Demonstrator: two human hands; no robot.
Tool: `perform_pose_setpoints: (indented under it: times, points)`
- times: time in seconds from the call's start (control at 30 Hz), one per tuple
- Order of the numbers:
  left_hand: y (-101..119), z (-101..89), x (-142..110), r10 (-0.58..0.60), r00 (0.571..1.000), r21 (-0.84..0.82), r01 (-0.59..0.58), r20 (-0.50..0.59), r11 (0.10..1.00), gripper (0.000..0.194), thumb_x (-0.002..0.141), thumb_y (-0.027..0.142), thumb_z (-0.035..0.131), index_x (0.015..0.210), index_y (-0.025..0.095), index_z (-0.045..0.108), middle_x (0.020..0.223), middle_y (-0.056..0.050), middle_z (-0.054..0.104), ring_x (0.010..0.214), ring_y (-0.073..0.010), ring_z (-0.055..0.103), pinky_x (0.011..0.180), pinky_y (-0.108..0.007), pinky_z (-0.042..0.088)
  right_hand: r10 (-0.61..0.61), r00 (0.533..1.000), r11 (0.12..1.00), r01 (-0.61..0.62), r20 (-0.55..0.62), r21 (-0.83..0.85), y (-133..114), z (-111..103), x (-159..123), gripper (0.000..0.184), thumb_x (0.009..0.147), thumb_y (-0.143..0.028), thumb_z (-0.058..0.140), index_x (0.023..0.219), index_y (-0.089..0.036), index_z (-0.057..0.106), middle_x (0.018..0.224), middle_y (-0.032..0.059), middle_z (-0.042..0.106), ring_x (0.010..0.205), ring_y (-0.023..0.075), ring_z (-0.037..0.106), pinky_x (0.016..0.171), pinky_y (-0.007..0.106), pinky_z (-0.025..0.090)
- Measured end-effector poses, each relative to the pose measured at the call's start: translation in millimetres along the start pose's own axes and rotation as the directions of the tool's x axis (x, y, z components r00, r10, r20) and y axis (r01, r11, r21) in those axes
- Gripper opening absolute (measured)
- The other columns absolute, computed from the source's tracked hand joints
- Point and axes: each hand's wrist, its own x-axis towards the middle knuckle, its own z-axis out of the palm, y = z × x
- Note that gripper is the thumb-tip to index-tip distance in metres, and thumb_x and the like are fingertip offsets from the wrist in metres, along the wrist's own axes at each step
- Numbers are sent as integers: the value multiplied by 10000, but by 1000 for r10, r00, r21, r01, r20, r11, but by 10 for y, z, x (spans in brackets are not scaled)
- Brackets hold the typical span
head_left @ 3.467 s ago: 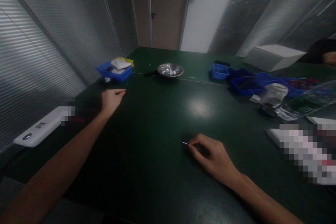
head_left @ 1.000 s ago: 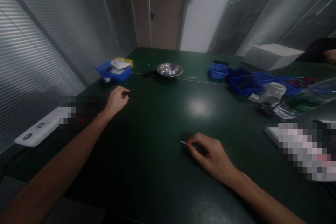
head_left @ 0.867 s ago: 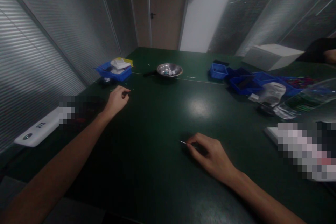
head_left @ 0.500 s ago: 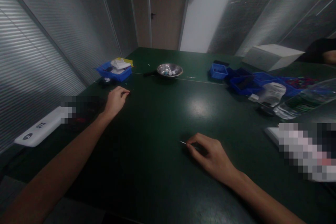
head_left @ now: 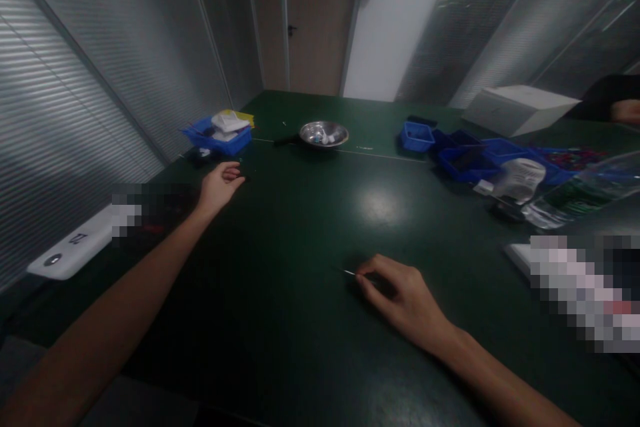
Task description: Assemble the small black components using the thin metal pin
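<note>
My right hand (head_left: pixel 403 293) rests on the dark green table (head_left: pixel 300 227) near its middle, fingers pinched on a thin metal pin (head_left: pixel 349 272) whose tip points left. My left hand (head_left: pixel 220 183) is stretched far out to the left, palm turned partly up, fingers curled loosely; whether anything lies in it is too small to see. It lies just in front of a blue tray (head_left: pixel 219 135) with white and yellow items.
A steel bowl (head_left: pixel 324 134) with a dark handle stands at the back centre. Several blue bins (head_left: pixel 419 135) and plastic bags (head_left: pixel 523 180) crowd the right side, with a white box (head_left: pixel 517 109) behind. A white device (head_left: pixel 70 250) lies at the left edge. Another person's arm (head_left: pixel 625 110) shows far right.
My left hand has turned palm-up and drawn slightly back after reaching forward near the blue tray. My right hand has stayed put, still pinching the pin.
</note>
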Motion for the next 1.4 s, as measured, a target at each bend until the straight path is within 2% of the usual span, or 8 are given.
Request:
perform_pose_setpoints:
  times: [0.1,0.2,0.3,0.43,0.6,0.77,1.13,1.4]
  points:
    - [130,5,-63,41,998,53,-44,56,998,461,791,272,729,1232,154,665,995,-87,730,907,-222,687,843,-370,545,-2,1000,1000,2,-5,4,-1,1,1,174,1029,-317,536,1011,-212,674,927,36,690,783,162,666,636,264,517]
    - [453,89,-272,118,959,15,-126,256,992,496,832,305,717,1307,192,631,1042,-76,728,912,-222,679,808,-367,539,-11,1000,1000,11,-15,2,-10,0,3,166,1027,-305,536,1002,-211,670,922,35,688,787,164,666,648,270,516]
    - [937,268,-666,213,823,-124,-174,526,977,499,878,321,708,1360,239,608,1099,-60,719,970,-217,672,824,-358,526,-13,1000,1000,13,-18,2,-14,4,3,170,1031,-308,533,1003,-209,667,911,34,684,757,160,658,632,271,502]
    - [1502,484,-1263,330,634,-320,-135,699,938,474,900,272,721,1359,238,607,1079,-53,710,988,-197,664,861,-341,501,-5,1000,1000,5,-26,4,-19,11,0,169,1036,-307,531,990,-211,663,899,31,678,738,157,645,640,276,487]
    - [1673,533,-1581,415,500,-417,-115,760,902,546,892,213,749,1406,271,573,1094,-42,693,1017,-190,649,906,-341,483,-22,999,1000,22,-27,-2,-24,22,11,141,1022,-277,546,986,-213,666,883,26,674,738,155,635,636,272,463]
    - [1634,516,-1546,415,456,-424,-89,788,901,613,899,207,742,1465,277,519,1123,-52,679,1028,-194,643,906,-348,493,-46,998,999,45,-33,-13,-16,13,20,123,993,-235,553,944,-207,663,842,22,663,707,153,616,622,272,446]
    - [1644,518,-1555,423,452,-414,-125,786,902,609,912,252,728,1477,291,506,1138,-52,691,1054,-213,644,978,-405,461,-38,999,998,40,32,-54,-54,-31,34,129,967,-226,550,901,-212,660,807,16,635,675,149,602,613,275,439]
    - [1687,535,-1586,467,394,-461,-115,791,880,634,918,246,734,1499,287,483,1153,-55,697,1079,-214,653,977,-387,462,-47,999,996,49,28,-74,-44,93,50,109,1003,-247,548,957,-219,643,888,24,649,716,152,597,643,277,438]
